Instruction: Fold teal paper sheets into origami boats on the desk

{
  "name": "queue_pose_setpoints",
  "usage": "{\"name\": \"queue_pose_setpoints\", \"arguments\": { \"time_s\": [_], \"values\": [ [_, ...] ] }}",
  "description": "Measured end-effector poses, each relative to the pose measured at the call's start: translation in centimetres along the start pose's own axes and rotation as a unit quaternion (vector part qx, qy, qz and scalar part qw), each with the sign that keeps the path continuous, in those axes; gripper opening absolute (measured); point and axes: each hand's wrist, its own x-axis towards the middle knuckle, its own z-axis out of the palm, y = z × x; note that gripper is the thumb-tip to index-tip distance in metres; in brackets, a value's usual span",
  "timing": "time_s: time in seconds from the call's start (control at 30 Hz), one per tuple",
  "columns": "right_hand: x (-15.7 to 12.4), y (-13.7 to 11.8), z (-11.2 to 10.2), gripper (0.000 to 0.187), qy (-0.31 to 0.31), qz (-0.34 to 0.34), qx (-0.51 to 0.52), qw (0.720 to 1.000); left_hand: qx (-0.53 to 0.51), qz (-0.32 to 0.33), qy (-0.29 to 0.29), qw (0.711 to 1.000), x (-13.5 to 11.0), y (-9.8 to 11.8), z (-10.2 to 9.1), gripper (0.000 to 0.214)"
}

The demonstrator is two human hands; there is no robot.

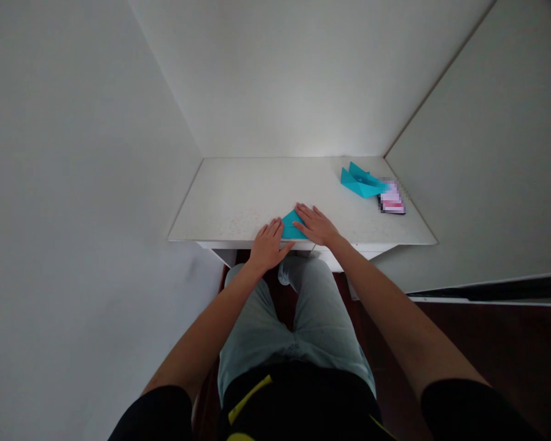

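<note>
A folded piece of blue paper (291, 228) lies flat at the front edge of the white desk (239, 190), its visible part roughly triangular. My left hand (269, 244) rests on the paper's left side, fingers stretched forward and the thumb out to the right. On the right side of the paper lies my right hand (318, 225), palm down with its fingers extended and pointing left. Both hands partly cover the paper, so its full outline is hidden.
A blue paper boat (362, 181) stands at the back right of the desk. Beside it lies a phone-like flat object (392, 199), its surface pixelated. Walls enclose the desk at the left, back and right. My legs (298, 306) are below the front edge.
</note>
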Motion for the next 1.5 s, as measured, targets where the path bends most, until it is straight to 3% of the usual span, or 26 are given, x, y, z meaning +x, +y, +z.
{"name": "queue_pose_setpoints", "arguments": {
  "time_s": [0.1,0.23,0.43,0.67,0.77,0.83,0.97,1.03,1.13,1.3,1.4,1.5],
  "values": [
    [-0.6,0.1,-1.0,0.085,0.024,-0.005,0.042,0.999,-0.004,0.009,0.003,1.000,0.5,-0.6,-0.5,0.059],
    [-3.7,0.8,-2.5,0.085,0.061,-0.029,0.056,0.996,-0.011,0.026,0.006,1.000,0.3,-1.4,-0.9,0.051],
    [-8.2,2.3,-3.4,0.067,0.054,-0.047,0.061,0.996,-0.021,0.025,-0.005,0.999,0.6,-2.2,-1.4,0.045],
    [-6.9,3.0,-3.8,0.037,0.053,-0.036,0.125,0.990,-0.006,0.020,-0.054,0.998,2.3,-2.3,-3.4,0.048],
    [-6.0,3.2,-3.6,0.031,0.068,0.011,0.130,0.989,0.011,-0.017,-0.075,0.997,3.1,-1.7,-4.2,0.039],
    [-5.5,3.2,-3.4,0.029,0.081,0.045,0.124,0.988,0.033,-0.037,-0.055,0.997,3.6,-1.0,-4.3,0.040],
    [-4.8,2.3,-3.8,0.044,0.094,0.066,0.092,0.989,0.075,-0.016,0.035,0.996,3.5,0.8,-3.3,0.045],
    [-4.8,1.4,-4.2,0.052,0.116,0.083,0.042,0.989,0.070,0.042,0.032,0.996,3.1,1.5,-2.3,0.040],
    [-5.1,-0.6,-4.3,0.047,0.133,0.072,-0.028,0.988,0.041,0.111,-0.006,0.993,2.4,2.0,-0.5,0.041],
    [-6.1,-3.2,-1.4,0.049,0.082,-0.012,-0.026,0.996,0.032,0.092,-0.016,0.995,1.6,1.8,1.5,0.067],
    [-7.0,-2.9,0.5,0.066,0.065,-0.024,-0.019,0.997,0.048,0.067,-0.012,0.997,1.3,0.9,1.6,0.069],
    [-8.0,-1.5,0.9,0.079,0.067,-0.018,-0.024,0.997,0.053,0.047,-0.005,0.997,0.9,-0.4,1.1,0.074]
  ]
}}
